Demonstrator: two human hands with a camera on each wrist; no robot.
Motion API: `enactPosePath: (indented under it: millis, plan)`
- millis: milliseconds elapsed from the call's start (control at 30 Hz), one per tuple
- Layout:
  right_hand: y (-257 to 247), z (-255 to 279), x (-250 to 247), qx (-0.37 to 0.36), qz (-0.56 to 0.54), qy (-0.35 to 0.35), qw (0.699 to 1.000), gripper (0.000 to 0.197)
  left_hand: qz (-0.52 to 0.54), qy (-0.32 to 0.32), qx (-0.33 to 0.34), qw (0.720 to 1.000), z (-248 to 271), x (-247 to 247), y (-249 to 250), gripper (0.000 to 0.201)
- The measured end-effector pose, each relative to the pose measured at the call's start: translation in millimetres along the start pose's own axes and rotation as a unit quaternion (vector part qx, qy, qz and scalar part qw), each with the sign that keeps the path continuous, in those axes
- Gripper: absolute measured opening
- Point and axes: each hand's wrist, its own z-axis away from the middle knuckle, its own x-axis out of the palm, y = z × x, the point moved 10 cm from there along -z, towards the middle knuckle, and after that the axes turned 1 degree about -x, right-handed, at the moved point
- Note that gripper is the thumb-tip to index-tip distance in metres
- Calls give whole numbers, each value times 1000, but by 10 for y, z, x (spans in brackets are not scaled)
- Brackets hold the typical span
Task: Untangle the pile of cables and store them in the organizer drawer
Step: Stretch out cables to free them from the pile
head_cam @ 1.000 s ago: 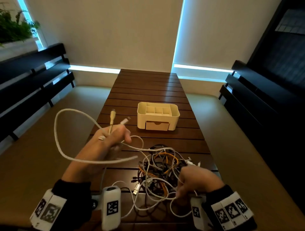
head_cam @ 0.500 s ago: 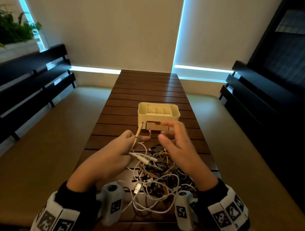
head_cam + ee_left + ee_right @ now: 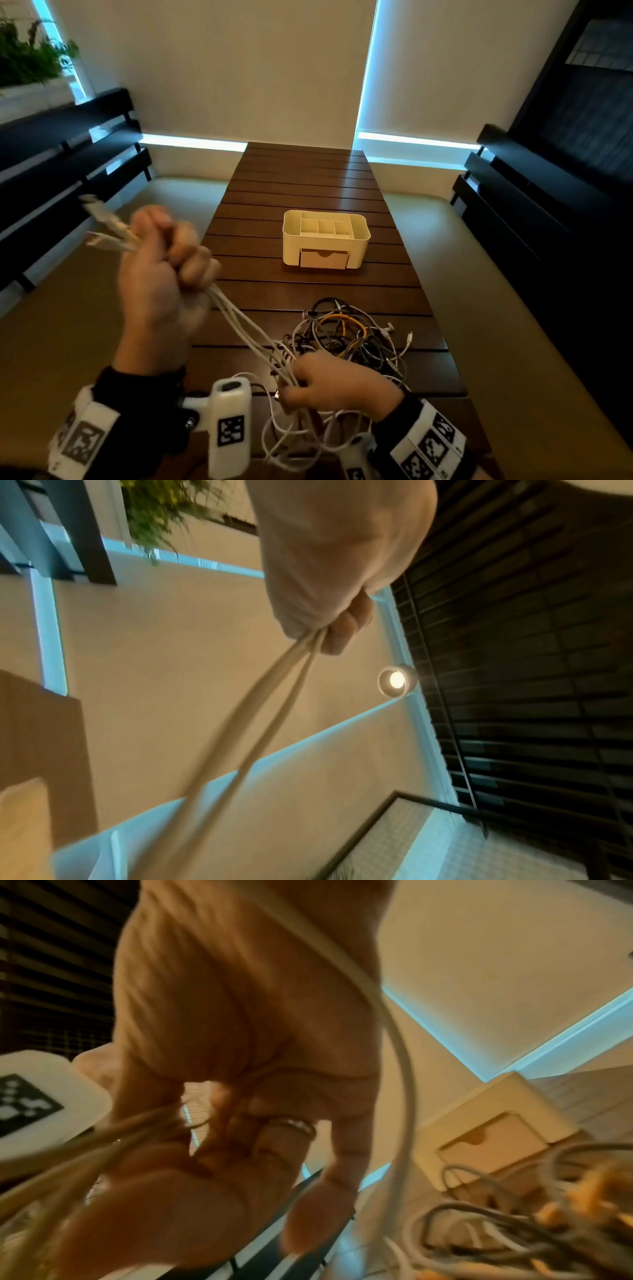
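Slatted wood table (image 3: 308,178) runs lengthwise away from the camera. White organizer (image 3: 325,240) sits mid-table, its drawer (image 3: 323,259) closed, facing the near edge. Cable pile (image 3: 346,337) (white, black, orange) lies toward the near edge, right of centre. L hand (image 3: 161,274) raised off the table's left edge, fist clenched round a white cable bundle (image 3: 246,329), plug ends sticking out top-left. R hand (image 3: 339,383) by the near edge grips the bundle's lower part. Wrist bands w/ square b/w markers (image 3: 231,430); no readable text.
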Motion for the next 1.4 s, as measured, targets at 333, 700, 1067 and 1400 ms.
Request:
enactPosePath:
  millis: [333,700,1067,1400]
  plan:
    - [280,698,-451,8,-219,-47,974,18,112,140,65,982,-416,-927,286,30]
    - [798,1143,-1112,181,-10,72,981,27,-14,183,71,980,-1025,-1425,586,28]
    - [96,585,-1258,131,175,150,964,29,-464,-377,-132,791,322,840,-1222,31]
    - [77,485,-1151,192,301,116,927,20,-480,-370,-266,749,429,928,-1402,73]
